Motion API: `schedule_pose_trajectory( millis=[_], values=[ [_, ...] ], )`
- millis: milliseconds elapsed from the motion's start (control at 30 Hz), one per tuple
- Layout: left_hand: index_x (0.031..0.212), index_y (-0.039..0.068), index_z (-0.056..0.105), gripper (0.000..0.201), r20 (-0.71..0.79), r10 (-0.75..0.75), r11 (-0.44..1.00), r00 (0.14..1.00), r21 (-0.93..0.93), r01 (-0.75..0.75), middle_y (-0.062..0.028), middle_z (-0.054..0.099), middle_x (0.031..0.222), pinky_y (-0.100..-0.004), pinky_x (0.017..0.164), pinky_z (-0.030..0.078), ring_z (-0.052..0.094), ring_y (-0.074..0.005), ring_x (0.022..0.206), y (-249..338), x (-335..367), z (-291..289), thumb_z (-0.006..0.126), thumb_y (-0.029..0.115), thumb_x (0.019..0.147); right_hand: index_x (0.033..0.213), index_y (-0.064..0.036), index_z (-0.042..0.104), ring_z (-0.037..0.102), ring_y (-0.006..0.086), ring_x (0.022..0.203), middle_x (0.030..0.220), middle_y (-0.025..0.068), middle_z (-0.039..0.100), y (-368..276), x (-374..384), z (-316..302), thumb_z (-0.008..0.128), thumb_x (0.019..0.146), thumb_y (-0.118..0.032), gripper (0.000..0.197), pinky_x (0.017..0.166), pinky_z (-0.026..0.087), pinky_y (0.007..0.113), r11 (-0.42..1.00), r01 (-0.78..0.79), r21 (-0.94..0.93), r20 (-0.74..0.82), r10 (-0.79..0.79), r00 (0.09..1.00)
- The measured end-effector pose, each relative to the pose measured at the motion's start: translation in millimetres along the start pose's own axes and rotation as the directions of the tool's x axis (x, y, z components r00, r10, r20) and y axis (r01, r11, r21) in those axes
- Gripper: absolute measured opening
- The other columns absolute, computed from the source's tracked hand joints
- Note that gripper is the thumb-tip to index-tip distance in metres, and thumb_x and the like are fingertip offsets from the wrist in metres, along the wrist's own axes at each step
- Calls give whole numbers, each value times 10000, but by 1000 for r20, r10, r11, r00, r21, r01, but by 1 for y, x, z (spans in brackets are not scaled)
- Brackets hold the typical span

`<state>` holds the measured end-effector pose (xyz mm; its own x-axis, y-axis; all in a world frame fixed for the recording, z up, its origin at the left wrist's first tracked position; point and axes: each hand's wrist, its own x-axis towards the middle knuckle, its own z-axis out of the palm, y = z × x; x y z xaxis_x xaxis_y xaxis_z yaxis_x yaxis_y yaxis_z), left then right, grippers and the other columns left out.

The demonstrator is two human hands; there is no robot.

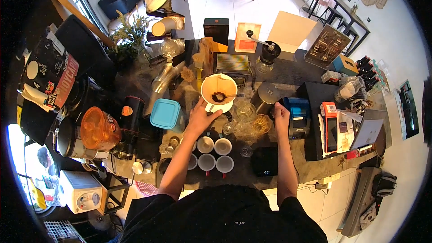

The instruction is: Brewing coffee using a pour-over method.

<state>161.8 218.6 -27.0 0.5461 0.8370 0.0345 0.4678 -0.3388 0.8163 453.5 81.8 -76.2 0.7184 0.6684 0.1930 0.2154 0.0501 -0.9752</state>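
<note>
My left hand [203, 116] grips the near left side of a white coffee dripper [215, 107], thumb along its lower edge. A paper filter [225, 84] lines the dripper, with dark coffee grounds [217, 96] at the bottom. A spoon [231, 95] lies across it, handle toward the right. To the right, my right hand [282, 116] is closed in a fist beside a metal kettle [267, 94] with a round lid. Its fingers seem wrapped round the kettle's handle, which is mostly hidden. Between my hands stand a clear glass server [245, 110] and an amber-tinted glass [261, 124].
Several white cups [207, 162] stand in front of me. A black scale [265, 162] with lit digits lies right of them. At left are a blue-lidded container [165, 113] and an orange hopper [100, 128]. A blue-black printer [297, 117] flanks my right hand; a hand grinder [270, 54] stands farther back.
</note>
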Motion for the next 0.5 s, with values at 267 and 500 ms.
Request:
schedule_pose_trajectory(
  millis=[267, 500],
  values=[
    [1346, 96, 568, 629, -31, 17, 1000, 999, -4, -17, -85, 493, 1443, -556, 1034, 376, 485, -360, 1303, 6, -2, 0, 739, 435, 844, 639, -92, 372, 190, 71, 576, 595, -47, 231, -5, 8, -6, 550, 1033, -379, 519, 548, 148, 325, 999, -1, 49, 17, 0, 1000],
    [1340, 81, 570, 627, -44, 37, 999, 998, 24, -36, -91, 484, 1449, -561, 1037, 370, 488, -359, 1300, 2, -2, 1, 728, 441, 852, 700, -48, 480, 183, 72, 605, 636, -60, 217, -57, 11, -16, 558, 1036, -343, 454, 563, 162, 334, 994, -41, 100, 41, 37, 998]
  ],
)
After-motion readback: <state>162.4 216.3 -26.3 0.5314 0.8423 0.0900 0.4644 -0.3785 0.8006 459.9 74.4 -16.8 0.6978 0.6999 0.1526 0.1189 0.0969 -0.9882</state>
